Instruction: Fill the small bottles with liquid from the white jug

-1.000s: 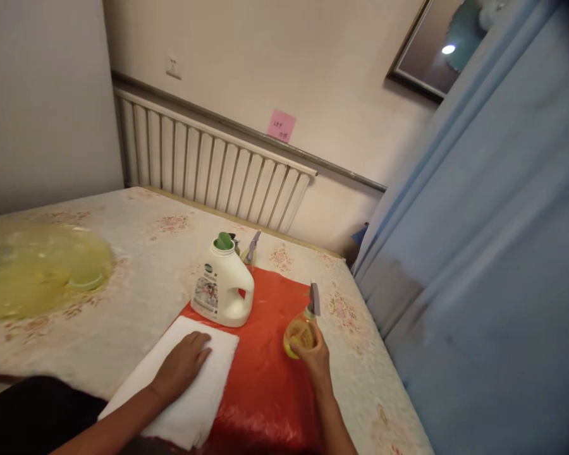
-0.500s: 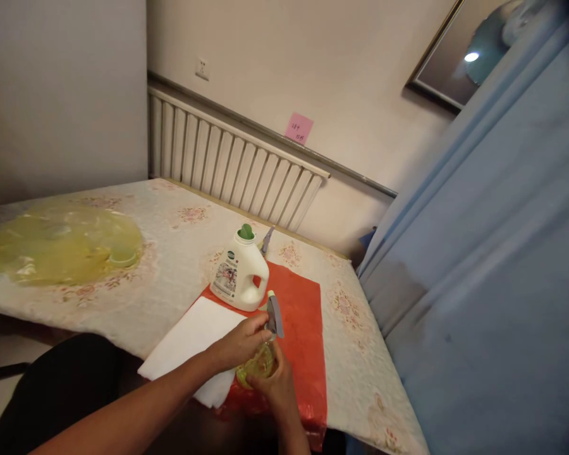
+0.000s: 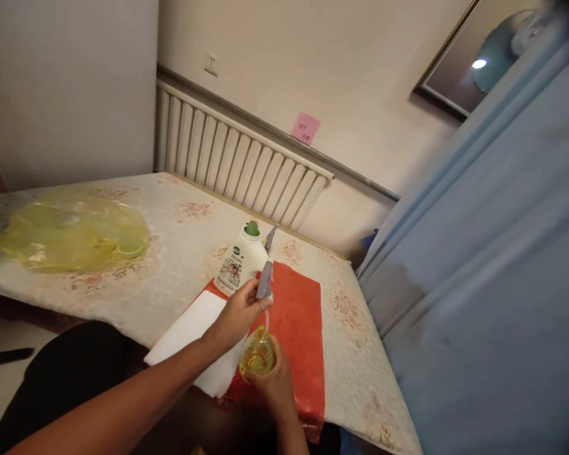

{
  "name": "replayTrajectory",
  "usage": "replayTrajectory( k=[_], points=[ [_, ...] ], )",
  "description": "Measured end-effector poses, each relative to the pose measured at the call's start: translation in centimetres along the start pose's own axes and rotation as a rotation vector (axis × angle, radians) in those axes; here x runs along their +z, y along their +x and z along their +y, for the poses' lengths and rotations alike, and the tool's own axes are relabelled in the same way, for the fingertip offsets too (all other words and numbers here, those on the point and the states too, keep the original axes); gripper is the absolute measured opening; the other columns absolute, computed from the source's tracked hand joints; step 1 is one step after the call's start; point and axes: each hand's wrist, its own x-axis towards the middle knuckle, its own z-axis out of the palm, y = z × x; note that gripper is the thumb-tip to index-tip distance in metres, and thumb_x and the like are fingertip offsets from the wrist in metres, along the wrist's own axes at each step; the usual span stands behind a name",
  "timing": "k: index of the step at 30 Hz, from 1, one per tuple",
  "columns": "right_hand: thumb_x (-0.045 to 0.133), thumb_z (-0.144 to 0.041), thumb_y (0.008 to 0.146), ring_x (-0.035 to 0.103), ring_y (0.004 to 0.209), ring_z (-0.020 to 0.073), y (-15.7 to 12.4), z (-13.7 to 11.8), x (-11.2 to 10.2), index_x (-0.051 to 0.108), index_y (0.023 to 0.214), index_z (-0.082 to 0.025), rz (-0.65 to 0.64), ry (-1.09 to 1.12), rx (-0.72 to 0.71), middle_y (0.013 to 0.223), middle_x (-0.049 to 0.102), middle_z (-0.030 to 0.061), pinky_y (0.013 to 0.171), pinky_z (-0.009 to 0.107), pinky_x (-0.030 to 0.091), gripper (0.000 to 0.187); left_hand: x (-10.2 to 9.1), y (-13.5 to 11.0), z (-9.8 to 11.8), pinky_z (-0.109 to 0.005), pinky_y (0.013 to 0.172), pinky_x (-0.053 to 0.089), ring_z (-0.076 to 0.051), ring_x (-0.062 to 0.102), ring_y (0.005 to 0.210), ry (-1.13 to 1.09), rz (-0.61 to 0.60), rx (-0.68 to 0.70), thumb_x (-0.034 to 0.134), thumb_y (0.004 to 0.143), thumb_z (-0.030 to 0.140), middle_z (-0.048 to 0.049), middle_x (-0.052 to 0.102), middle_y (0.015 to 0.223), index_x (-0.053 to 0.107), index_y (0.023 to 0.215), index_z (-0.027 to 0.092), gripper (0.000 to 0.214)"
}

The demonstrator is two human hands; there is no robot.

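My right hand grips a small round spray bottle of yellow liquid over the near edge of a red mat. My left hand holds the bottle's grey spray head, lifted clear of the neck, with its thin dip tube still hanging into the bottle. Under my left forearm lies a folded white cloth. A white detergent jug with a green cap stands at the mat's far end, and a second grey sprayer shows just behind it.
The table carries a pale floral cover. A translucent yellow plastic bag lies at its left. A white radiator runs along the wall with a pink note above. A blue curtain hangs close on the right.
My left hand left the white cloth and took the spray head, then lifted it out of the bottle. My right hand brought the bottle nearer to me. The camera swung left.
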Motion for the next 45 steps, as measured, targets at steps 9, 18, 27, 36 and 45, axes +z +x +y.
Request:
replayTrajectory(
  k=[9,18,27,36,45],
  points=[
    [0.079,-0.032,0.055,0.069,0.099,0.0272,0.2,-0.5,-0.4,0.065,0.117,-0.017,-0.001,0.001,-0.003,0.111,0.073,0.0098,0.086,0.033,0.055,0.065,-1.3,0.6,2.6,-0.03,0.071,0.055,-0.017,0.069,0.08,0.005,-0.031,0.048,0.06,0.089,0.041,-0.0026,0.067,0.092,0.055,0.107,0.018,0.03],
    [0.082,-0.029,0.05,0.067,0.106,0.0302,0.3,-0.2,-0.4,0.064,0.12,-0.015,0.042,0.025,0.05,0.115,0.072,0.0129,0.093,0.038,0.053,0.074,-1.9,0.8,2.9,-0.027,0.066,0.056,-0.015,0.069,0.074,-0.049,0.069,0.032,0.062,0.085,0.042,-0.0029,0.069,0.091,0.052,0.111,0.017,0.037],
    [0.081,-0.028,0.051,0.068,0.104,0.0292,0.6,-0.6,-0.5,0.065,0.119,-0.017,0.012,-0.023,0.034,0.114,0.072,0.0109,0.091,0.035,0.054,0.071,-3.4,0.5,2.2,-0.029,0.068,0.057,-0.017,0.07,0.075,-0.165,0.079,-0.027,0.069,0.083,0.036,-0.004,0.07,0.09,0.057,0.11,0.016,0.036],
    [0.08,-0.028,0.049,0.07,0.101,0.0316,2.4,1.2,-1.2,0.069,0.113,-0.017,0.078,-0.064,0.097,0.11,0.074,0.0117,0.088,0.037,0.057,0.066,-9.9,1.1,-3.7,-0.03,0.076,0.058,-0.019,0.071,0.085,-0.776,0.132,-0.158,0.078,0.08,0.031,-0.0074,0.074,0.093,0.068,0.099,0.018,0.025],
    [0.077,-0.029,0.053,0.068,0.099,0.0303,12.0,-3.6,-5.0,0.066,0.117,-0.02,0.114,-0.204,-0.086,0.112,0.072,0.0083,0.088,0.044,0.055,0.065,-13.0,0.7,-11.9,-0.033,0.082,0.053,-0.022,0.069,0.096,-0.843,-0.364,-0.487,0.078,0.081,0.026,-0.0094,0.073,0.1,0.069,0.111,0.018,0.033]
  ],
)
